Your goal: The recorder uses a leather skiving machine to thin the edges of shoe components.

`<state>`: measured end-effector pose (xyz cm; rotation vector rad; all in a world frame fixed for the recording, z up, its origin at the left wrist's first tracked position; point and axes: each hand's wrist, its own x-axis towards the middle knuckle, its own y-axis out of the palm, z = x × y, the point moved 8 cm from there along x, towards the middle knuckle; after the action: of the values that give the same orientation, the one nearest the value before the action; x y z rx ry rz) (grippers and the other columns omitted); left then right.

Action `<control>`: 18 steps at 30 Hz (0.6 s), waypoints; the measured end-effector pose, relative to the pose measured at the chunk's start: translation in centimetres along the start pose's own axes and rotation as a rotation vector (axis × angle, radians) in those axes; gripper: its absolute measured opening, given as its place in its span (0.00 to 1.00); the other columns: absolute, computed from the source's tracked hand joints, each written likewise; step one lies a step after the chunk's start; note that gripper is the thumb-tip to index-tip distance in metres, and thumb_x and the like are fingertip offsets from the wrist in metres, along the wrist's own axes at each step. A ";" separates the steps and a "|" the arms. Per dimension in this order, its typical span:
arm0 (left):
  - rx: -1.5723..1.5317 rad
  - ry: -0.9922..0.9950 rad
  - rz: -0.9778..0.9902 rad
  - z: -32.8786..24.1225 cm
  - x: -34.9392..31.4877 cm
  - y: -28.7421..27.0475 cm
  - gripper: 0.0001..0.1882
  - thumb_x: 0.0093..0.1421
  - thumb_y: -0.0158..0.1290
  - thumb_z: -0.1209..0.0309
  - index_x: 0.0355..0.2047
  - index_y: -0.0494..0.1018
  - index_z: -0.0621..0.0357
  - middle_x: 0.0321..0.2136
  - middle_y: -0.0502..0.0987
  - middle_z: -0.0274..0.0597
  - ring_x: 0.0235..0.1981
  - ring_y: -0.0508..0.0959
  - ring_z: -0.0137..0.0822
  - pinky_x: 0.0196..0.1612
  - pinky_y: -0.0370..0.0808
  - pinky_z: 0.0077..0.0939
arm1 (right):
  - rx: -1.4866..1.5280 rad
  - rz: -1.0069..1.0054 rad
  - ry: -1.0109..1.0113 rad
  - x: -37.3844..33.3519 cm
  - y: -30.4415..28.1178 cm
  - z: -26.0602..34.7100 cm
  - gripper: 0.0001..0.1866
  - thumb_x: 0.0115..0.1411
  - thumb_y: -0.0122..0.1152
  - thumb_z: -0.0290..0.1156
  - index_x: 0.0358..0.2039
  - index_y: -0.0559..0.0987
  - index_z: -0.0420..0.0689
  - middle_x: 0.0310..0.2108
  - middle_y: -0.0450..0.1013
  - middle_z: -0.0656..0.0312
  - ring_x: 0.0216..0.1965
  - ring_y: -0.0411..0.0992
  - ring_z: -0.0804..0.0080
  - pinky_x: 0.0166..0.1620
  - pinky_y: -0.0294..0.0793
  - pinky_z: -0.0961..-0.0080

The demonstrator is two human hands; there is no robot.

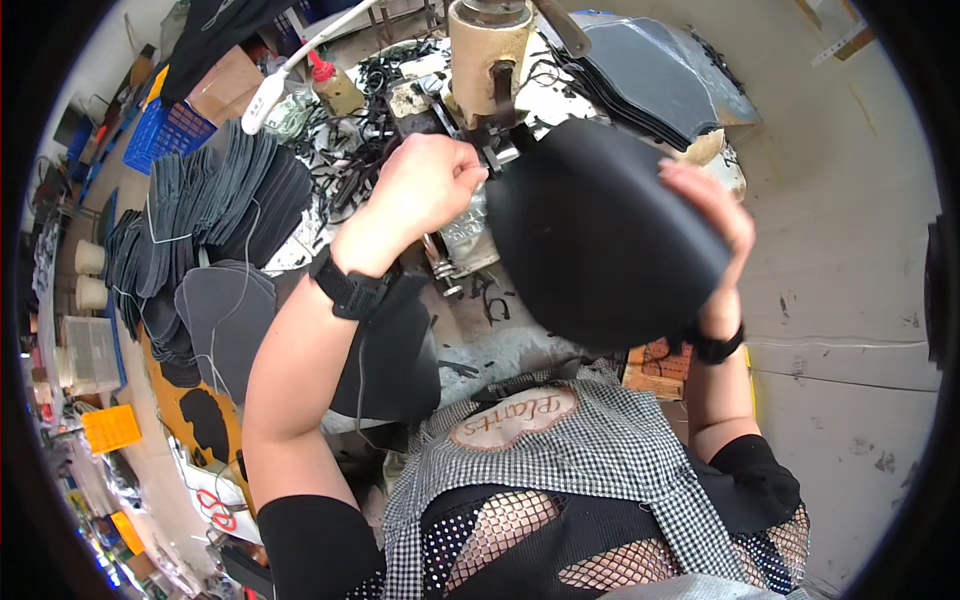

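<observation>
Black panel (610, 250) is being held raised and curved beside the beige sewing machine (487, 65). Its right edge is being grasped by the right hand (715, 215), fingers part-bent, thumb being hidden. The left hand (430, 185) is being kept curled near the panel's left edge; whether anything is being pinched cannot be told. More room is being left outside the right hand than between left hand and machine. The stitching point is being obscured; panel's far side is being concealed.

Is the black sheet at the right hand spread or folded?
Spread, gently curved: the black sheet by the right hand shows one broad, uncreased face.
</observation>
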<state>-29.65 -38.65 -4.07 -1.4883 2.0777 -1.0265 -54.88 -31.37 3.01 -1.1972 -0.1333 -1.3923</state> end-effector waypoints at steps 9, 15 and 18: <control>-0.203 -0.421 -0.047 9.6 -10.6 -4.8 0.13 0.57 0.53 0.67 0.21 0.72 0.63 0.13 0.72 0.34 0.14 0.70 0.21 0.19 0.66 0.19 | 0.221 -0.406 0.692 2.9 -8.2 -12.4 0.13 0.53 0.67 0.30 0.18 0.72 0.41 0.14 0.67 0.66 0.13 0.63 0.81 0.17 0.58 0.85; 0.362 -0.689 -0.023 17.6 -22.7 -4.5 0.28 0.38 0.68 0.66 0.38 0.72 0.66 0.33 0.72 0.53 0.38 0.73 0.53 0.43 0.71 0.38 | 0.569 -0.242 0.940 1.8 -4.5 -22.0 0.12 0.54 0.67 0.30 0.21 0.71 0.45 0.16 0.68 0.70 0.13 0.64 0.86 0.16 0.60 0.90; 0.418 -0.570 -0.128 17.1 -24.4 -3.5 0.31 0.35 0.68 0.73 0.41 0.70 0.66 0.34 0.71 0.50 0.36 0.72 0.46 0.40 0.70 0.33 | 0.551 -0.241 1.014 1.6 -3.4 -22.7 0.10 0.54 0.66 0.30 0.23 0.73 0.45 0.16 0.69 0.71 0.14 0.64 0.86 0.17 0.63 0.89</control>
<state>-7.03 -22.37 -15.20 -1.4821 1.3007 -0.8758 -69.68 -47.34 -4.31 0.0502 0.0613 -1.8609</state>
